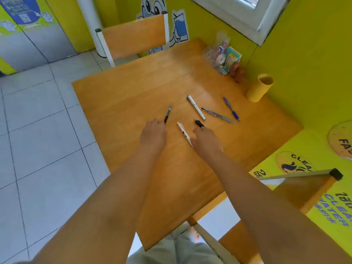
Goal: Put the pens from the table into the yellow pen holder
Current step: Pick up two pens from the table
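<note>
While my left hand (153, 133) curls at the near tip of a black pen (167, 114), grip hidden, my right hand (204, 139) closes on another black pen (199, 123). Four more pens lie around on the desk (122, 96); the yellow pen holder (259, 88) stands far right.

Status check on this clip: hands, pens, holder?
Left hand closing on black pen; right hand on another black pen. Four more pens loose on table. Yellow holder upright by wall, path clear.
</note>
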The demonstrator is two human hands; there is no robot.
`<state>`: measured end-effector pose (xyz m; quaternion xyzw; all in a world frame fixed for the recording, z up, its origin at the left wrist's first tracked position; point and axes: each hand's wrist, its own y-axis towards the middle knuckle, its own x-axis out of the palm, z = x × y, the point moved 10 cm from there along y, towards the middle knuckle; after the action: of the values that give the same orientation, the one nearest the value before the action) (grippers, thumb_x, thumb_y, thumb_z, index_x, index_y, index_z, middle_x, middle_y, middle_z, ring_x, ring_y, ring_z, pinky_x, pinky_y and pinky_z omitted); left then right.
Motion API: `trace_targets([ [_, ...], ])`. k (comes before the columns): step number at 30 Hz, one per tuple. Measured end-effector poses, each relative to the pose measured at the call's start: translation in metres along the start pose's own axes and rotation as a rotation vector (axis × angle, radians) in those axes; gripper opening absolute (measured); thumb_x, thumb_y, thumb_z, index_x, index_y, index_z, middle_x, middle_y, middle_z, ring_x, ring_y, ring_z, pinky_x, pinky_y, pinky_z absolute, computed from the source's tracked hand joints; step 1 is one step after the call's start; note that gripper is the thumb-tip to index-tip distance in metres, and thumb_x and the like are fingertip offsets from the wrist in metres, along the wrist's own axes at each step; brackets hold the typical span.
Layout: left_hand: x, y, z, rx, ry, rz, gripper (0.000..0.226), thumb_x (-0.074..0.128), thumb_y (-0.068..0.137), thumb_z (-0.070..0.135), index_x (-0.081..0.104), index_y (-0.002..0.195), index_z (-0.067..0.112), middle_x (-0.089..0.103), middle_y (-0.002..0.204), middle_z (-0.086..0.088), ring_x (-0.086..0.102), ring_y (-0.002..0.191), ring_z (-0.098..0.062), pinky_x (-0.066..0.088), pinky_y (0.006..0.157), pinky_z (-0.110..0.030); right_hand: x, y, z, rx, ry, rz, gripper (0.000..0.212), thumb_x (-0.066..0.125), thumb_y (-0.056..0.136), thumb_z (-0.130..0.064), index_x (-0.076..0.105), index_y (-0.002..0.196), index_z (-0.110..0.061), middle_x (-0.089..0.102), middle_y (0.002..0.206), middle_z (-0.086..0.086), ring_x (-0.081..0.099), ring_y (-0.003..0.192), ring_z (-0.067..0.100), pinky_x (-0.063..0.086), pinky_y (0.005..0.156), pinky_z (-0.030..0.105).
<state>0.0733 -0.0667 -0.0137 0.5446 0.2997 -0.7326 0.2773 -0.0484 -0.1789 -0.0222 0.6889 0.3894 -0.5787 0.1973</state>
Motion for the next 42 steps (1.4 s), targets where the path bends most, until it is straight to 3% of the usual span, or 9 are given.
trace_targets([
  [7, 0.005, 0.036, -0.005, -0.026, -0.001, 0.028, 0.033, 0.047, 0.101, 0.029, 0.054, 0.123, 0.007, 0.054, 0.124, -0.011, 0.046, 0.12, -0.028, 0.043, 0.091, -0.036, 0.018, 0.021, -0.013, 0.002, -0.099, 0.011, 0.034, 0.053, 0.095, -0.038, 0.052, 0.117, -0.013, 0.06, 0.115, 0.009, 0.057, 0.102, 0.026, 0.045, 0.069, 0.033],
  [14, 0.015, 0.06, -0.004, -0.041, -0.001, 0.031, 0.038, 0.051, 0.099, 0.034, 0.052, 0.126, 0.008, 0.055, 0.125, -0.011, 0.047, 0.118, -0.029, 0.043, 0.091, -0.036, 0.022, 0.029, -0.009, 0.038, -0.061, 0.038, 0.02, 0.051, 0.096, -0.029, 0.055, 0.108, -0.013, 0.061, 0.11, 0.005, 0.061, 0.091, 0.024, 0.049, 0.066, 0.034],
  [22, 0.019, 0.067, 0.0, -0.115, -0.014, -0.053, 0.028, 0.05, 0.099, 0.014, 0.055, 0.124, 0.005, 0.055, 0.125, -0.013, 0.05, 0.118, -0.031, 0.045, 0.089, -0.037, -0.001, 0.025, 0.016, 0.148, 0.06, 0.12, 0.023, 0.049, 0.097, -0.03, 0.056, 0.112, -0.013, 0.06, 0.106, 0.005, 0.06, 0.086, 0.021, 0.05, 0.065, 0.032],
  [24, 0.015, 0.068, 0.001, -0.202, -0.144, -0.075, 0.025, 0.049, 0.1, 0.015, 0.055, 0.122, 0.004, 0.057, 0.12, -0.013, 0.054, 0.11, -0.031, 0.046, 0.076, -0.038, -0.011, 0.022, 0.026, 0.194, 0.132, 0.155, 0.021, 0.05, 0.097, -0.029, 0.056, 0.107, -0.013, 0.059, 0.104, 0.006, 0.059, 0.082, 0.022, 0.048, 0.063, 0.032],
  [27, 0.017, 0.072, 0.007, -0.291, -0.435, -0.15, 0.024, 0.048, 0.101, 0.02, 0.061, 0.109, 0.001, 0.067, 0.097, -0.011, 0.063, 0.082, -0.03, 0.044, 0.053, -0.035, -0.028, 0.016, 0.046, 0.27, 0.205, 0.213, 0.018, 0.053, 0.096, -0.032, 0.057, 0.1, -0.014, 0.061, 0.098, 0.004, 0.058, 0.077, 0.02, 0.047, 0.057, 0.031],
  [30, 0.028, 0.065, 0.025, -0.372, -0.887, -0.25, 0.022, 0.051, 0.1, 0.015, 0.062, 0.111, -0.002, 0.068, 0.077, -0.012, 0.071, 0.075, -0.031, 0.061, 0.076, -0.044, -0.041, 0.009, 0.066, 0.333, 0.308, 0.262, 0.016, 0.055, 0.095, -0.031, 0.057, 0.097, -0.015, 0.063, 0.093, 0.004, 0.058, 0.071, 0.018, 0.041, 0.049, 0.026],
  [33, 0.038, 0.052, 0.053, -0.436, -1.196, -0.384, 0.025, 0.052, 0.098, 0.004, 0.054, 0.121, -0.006, 0.063, 0.076, -0.016, 0.065, 0.065, -0.027, 0.061, 0.073, -0.042, -0.056, 0.002, 0.084, 0.374, 0.362, 0.324, 0.015, 0.055, 0.095, -0.03, 0.058, 0.099, -0.016, 0.065, 0.096, 0.003, 0.06, 0.075, 0.017, 0.045, 0.055, 0.027],
  [38, 0.044, 0.038, 0.107, -0.406, -1.387, -0.572, 0.024, 0.047, 0.099, -0.003, 0.053, 0.121, -0.009, 0.061, 0.095, -0.02, 0.065, 0.074, -0.025, 0.06, 0.072, -0.039, -0.076, -0.006, 0.115, 0.378, 0.413, 0.388, 0.021, 0.056, 0.094, -0.032, 0.058, 0.101, -0.013, 0.066, 0.099, 0.004, 0.061, 0.082, 0.019, 0.051, 0.065, 0.035],
  [42, 0.039, 0.043, 0.146, -0.345, -1.469, -0.628, 0.024, 0.048, 0.099, -0.001, 0.051, 0.123, -0.004, 0.064, 0.099, -0.016, 0.067, 0.078, -0.022, 0.061, 0.068, -0.034, -0.096, 0.0, 0.14, 0.369, 0.454, 0.428, 0.019, 0.056, 0.094, -0.027, 0.059, 0.102, -0.01, 0.067, 0.102, 0.006, 0.059, 0.083, 0.018, 0.046, 0.065, 0.032],
])
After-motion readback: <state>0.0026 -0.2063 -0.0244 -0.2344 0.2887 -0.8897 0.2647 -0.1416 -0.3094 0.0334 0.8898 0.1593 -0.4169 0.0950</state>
